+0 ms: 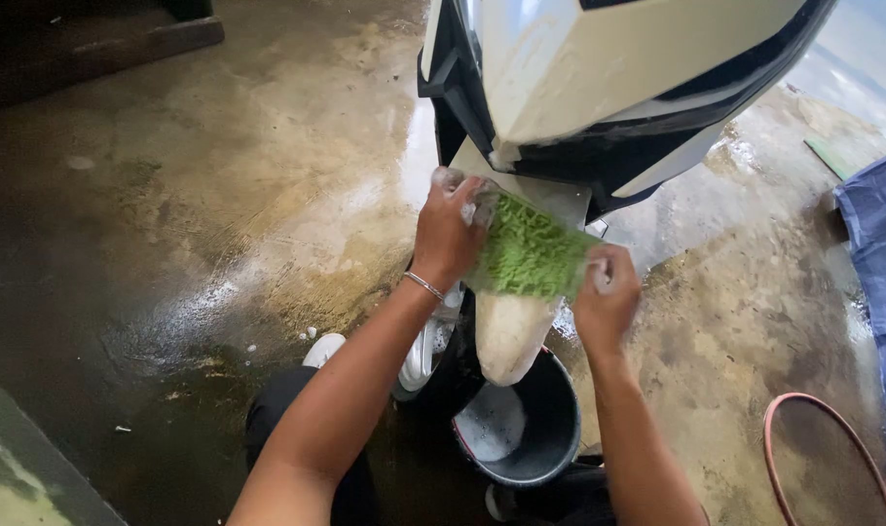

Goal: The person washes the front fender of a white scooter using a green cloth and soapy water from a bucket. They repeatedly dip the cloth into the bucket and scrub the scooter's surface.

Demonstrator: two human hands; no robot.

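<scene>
I find the green wash mitt (pixel 529 257) stretched across the white front mudguard (pixel 509 331), long axis running left to right between my hands. My left hand (pixel 450 232) clamps its upper left edge, fingers curled tight; my right hand (pixel 607 292) pinches the right edge. A black bucket (pixel 550 429) sits directly below on the wet concrete floor (pixel 219 195).
</scene>
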